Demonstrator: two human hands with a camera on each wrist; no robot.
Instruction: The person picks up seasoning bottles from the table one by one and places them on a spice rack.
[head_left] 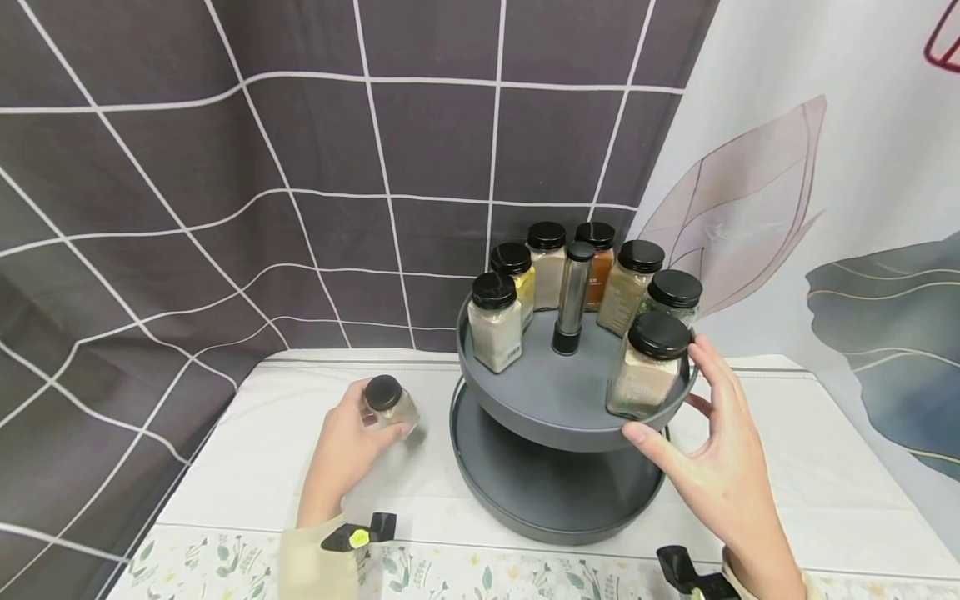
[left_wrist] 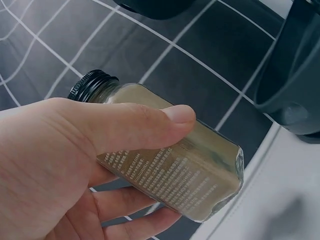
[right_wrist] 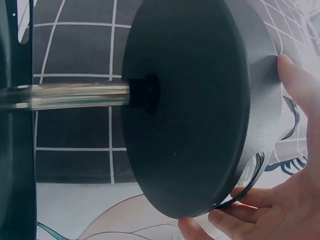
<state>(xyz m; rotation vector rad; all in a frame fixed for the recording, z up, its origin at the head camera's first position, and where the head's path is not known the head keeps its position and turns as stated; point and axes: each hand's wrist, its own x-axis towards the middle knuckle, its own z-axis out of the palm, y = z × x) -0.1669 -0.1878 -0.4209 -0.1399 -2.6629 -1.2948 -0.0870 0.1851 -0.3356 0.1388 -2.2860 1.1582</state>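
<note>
In the head view, my left hand [head_left: 347, 446] grips a glass spice jar [head_left: 401, 408] with a black lid, left of a grey two-tier spice rack. The left wrist view shows that spice jar tilted, filled with beige powder and printed with small text, the thumb across its side. My right hand [head_left: 723, 467] holds the rim of the rack's upper tray [head_left: 555, 408], thumb at the front and fingers round the right side. Close by those fingers stands a black-lidded jar [head_left: 648, 367] of pale contents. In the right wrist view, the upper tray's underside [right_wrist: 185, 110] faces the camera.
Several more black-lidded jars [head_left: 495, 321] stand round the upper tray's edge, about its central post [head_left: 573, 296]. Below is the rack's lower tray [head_left: 555, 500]. The rack stands on a white tablecloth [head_left: 247, 450], with a dark grid-patterned curtain [head_left: 435, 142] behind.
</note>
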